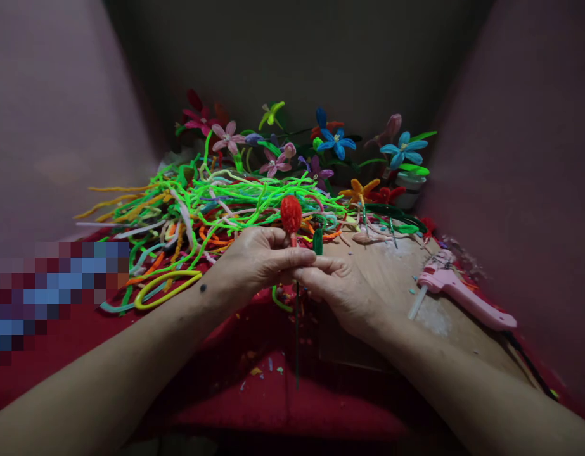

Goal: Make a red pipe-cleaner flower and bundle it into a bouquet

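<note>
Between both hands stands a red pipe-cleaner flower bud (291,214), upright on a thin stem (297,335) that runs down below my fingers. My left hand (263,256) pinches the stem just under the bud, thumb laid across it. Right beside it, touching, my right hand (342,288) has its fingers closed on the same stem a little lower. A small dark green leaf (318,241) sticks up above the right fingers; what holds its base is hidden. Fingertips of both hands overlap, so the exact grip is partly covered.
A tangled heap of pipe cleaners (254,196) lies behind my hands. Several finished flowers (337,142) stand at the back. A pink glue gun (468,297) rests on a brown board (382,266) at right. Scraps dot the red cloth (201,392); a yellow loop (168,289) lies left.
</note>
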Motion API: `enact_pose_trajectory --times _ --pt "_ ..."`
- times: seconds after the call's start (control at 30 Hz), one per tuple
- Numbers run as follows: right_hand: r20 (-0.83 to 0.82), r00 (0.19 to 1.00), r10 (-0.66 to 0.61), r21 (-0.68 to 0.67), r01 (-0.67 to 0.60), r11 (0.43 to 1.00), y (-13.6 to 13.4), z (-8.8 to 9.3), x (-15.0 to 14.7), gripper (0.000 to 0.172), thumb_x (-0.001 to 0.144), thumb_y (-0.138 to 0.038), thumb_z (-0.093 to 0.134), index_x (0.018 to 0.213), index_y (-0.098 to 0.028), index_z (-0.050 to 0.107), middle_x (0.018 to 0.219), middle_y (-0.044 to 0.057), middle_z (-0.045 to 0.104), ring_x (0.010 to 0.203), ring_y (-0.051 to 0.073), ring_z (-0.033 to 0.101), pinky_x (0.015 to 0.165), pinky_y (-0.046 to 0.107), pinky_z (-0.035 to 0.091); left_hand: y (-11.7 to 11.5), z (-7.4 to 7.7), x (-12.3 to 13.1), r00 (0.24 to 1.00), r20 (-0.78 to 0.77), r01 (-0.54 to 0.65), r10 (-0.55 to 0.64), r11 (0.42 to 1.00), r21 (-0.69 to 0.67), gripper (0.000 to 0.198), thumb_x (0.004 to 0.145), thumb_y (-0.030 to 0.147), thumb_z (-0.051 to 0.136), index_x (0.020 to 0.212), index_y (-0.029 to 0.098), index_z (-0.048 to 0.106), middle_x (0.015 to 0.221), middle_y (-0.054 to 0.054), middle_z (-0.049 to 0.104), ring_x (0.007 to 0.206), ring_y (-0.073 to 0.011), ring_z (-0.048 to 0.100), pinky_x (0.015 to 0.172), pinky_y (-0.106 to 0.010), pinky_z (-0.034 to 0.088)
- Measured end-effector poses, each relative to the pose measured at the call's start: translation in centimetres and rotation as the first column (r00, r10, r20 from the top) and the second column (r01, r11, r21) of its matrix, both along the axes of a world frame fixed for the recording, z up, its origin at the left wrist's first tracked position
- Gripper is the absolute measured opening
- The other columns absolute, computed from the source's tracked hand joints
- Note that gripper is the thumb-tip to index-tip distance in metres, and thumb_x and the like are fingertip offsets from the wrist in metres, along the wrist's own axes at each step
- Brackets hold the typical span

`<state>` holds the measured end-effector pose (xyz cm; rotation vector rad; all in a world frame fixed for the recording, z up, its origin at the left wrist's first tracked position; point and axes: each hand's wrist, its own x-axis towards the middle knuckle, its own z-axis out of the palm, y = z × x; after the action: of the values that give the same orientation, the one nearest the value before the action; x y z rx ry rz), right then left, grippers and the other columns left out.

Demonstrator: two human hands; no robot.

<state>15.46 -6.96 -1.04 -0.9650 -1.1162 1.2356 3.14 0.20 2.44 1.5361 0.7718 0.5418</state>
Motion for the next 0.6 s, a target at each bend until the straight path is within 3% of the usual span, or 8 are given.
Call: enact_pose_trajectory --times 0.13,0.23,0.3,0.43,0.6 --pt "-0.061 0.993 0.097 -0.013 -0.098 0.995 0.1 -0.4 0.2 0.027 0.079 -0.038 0.058 0.065 -0.016 0.066 0.055 -0.004 0.048 0.053 0.007 0.039 0.055 0.023 0.034 0.4 -0.2 -0.2 0.998 0.046 0.054 -0.052 0.997 -0.063 0.029 0.070 0.036 0.069 0.061 0.014 0.053 0.047 0.007 0.042 0.039 -0.0022 0.034 0.038 -0.014 0.022" --pt "-0.101 0.976 0.191 -0.021 -0.194 0.981 0.2 -0.8 0.3 0.034 0.083 -0.044 0.052 0.070 -0.015 0.066 0.056 -0.003 0.048 0.050 0.007 0.040 0.049 0.022 0.033 0.9 -0.4 -0.6 0.992 0.055 0.121 -0.116 0.986 -0.116 0.027 0.073 0.039 0.066 0.065 0.015 0.054 0.050 0.005 0.048 0.041 -0.0047 0.041 0.040 -0.016 0.030" --pt "-0.125 0.962 0.241 -0.029 -0.246 0.969 0.3 -0.8 0.3 0.030 0.081 -0.041 0.055 0.073 -0.014 0.066 0.058 -0.001 0.052 0.050 0.008 0.045 0.049 0.022 0.036 1.2 -0.4 -0.8 0.983 0.053 0.182 -0.175 0.971 -0.155 0.027 0.075 0.038 0.065 0.065 0.015 0.055 0.051 0.003 0.051 0.041 -0.0062 0.045 0.041 -0.017 0.033" --pt "-0.170 0.945 0.278 -0.053 -0.290 0.955 0.2 -0.7 0.4 0.024 0.078 -0.035 0.058 0.078 -0.013 0.069 0.060 0.002 0.059 0.051 0.010 0.052 0.048 0.022 0.040 1.5 -0.3 -1.1 0.970 0.113 0.232 -0.215 0.960 -0.160 0.033 0.076 0.034 0.064 0.055 0.014 0.050 0.042 0.004 0.040 0.035 -0.0031 0.034 0.036 -0.016 0.022" --pt "-0.137 0.919 0.369 -0.068 -0.381 0.922 0.1 -0.7 0.6 0.029 0.080 -0.032 0.053 0.095 -0.014 0.072 0.062 0.004 0.063 0.056 0.012 0.058 0.046 0.021 0.037 1.5 0.0 -1.1 0.950 0.198 0.285 -0.240 0.927 -0.243 0.035 0.073 0.033 0.067 0.052 0.011 0.049 0.047 0.004 0.038 0.036 -0.0008 0.026 0.036 -0.017 0.014"
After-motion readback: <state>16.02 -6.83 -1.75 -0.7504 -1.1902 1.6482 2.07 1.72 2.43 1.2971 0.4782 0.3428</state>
